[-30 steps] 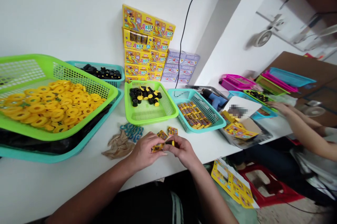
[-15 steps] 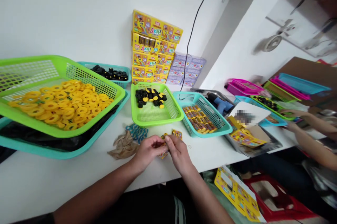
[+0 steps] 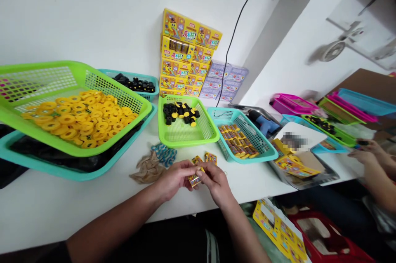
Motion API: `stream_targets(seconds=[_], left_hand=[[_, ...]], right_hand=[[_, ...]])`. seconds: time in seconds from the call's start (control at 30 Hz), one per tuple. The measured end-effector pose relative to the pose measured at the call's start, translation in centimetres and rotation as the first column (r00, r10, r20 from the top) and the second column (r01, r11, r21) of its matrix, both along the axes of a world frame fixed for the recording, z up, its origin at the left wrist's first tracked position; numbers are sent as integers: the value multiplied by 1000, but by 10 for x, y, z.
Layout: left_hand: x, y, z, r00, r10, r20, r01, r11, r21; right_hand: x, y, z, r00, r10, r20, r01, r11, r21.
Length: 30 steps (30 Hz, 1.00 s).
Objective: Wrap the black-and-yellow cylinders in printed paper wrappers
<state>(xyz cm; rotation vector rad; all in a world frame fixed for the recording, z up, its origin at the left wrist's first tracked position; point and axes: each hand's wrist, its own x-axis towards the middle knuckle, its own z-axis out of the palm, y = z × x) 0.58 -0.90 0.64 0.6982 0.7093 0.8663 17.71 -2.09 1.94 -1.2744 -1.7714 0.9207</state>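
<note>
Over the white table, both of my hands hold one small yellow printed box (image 3: 194, 180). My left hand (image 3: 173, 179) closes on its left side, fingers partly hidden behind it. The thumb of my right hand (image 3: 217, 181) presses on the box's upper right corner. Just beyond my fingers lie more small yellow printed boxes (image 3: 210, 157) on the table. To the left of my hands are a crumpled beige cloth (image 3: 147, 168) and a blue patterned cloth (image 3: 163, 154).
A green basket (image 3: 188, 141) holds black and yellow cylinders; a teal basket (image 3: 247, 158) holds rows of small boxes. Yellow rings fill a tilted green basket (image 3: 77, 149) at left. Yellow cartons (image 3: 185, 50) are stacked against the wall. At right, a co-worker's hands (image 3: 368, 156) are busy.
The small box between my hands now shows its printed face, where my fingers covered most of it before. The whole view has shifted slightly. The co-worker's hands have drawn back from the green basket.
</note>
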Motion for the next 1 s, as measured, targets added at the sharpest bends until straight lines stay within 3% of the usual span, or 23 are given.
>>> stream_targets(seconds=[0.17, 0.27, 0.4, 0.5, 0.67, 0.77, 0.9, 1.0], left_hand=[[0, -1, 4, 999, 13, -32, -13, 1000, 20], [-2, 0, 3, 999, -37, -7, 37, 999, 32], [-3, 2, -1, 996, -64, 54, 64, 998, 5], [-2, 3, -2, 993, -4, 116, 9, 999, -37], [-2, 3, 2, 983, 86, 162, -78, 996, -50], [-1, 3, 4, 988, 48, 146, -43, 998, -43], [0, 3, 1, 992, 65, 109, -63, 998, -24], [0, 2, -3, 993, 81, 87, -79, 997, -24]], right_hand=[[2, -3, -3, 946, -42, -321, -40, 969, -245], [4, -4, 1, 892, -61, -449, -79, 955, -286], [7, -3, 2, 912, -55, -406, -29, 980, -198], [3, -5, -4, 968, -58, -244, 52, 998, -35], [-12, -9, -14, 997, -74, -1, 73, 976, 203], [-17, -9, -14, 987, -148, -57, 156, 969, 190], [-23, -11, -16, 960, -179, -214, 197, 978, 66], [-27, -12, -21, 966, -171, -193, 200, 969, 143]])
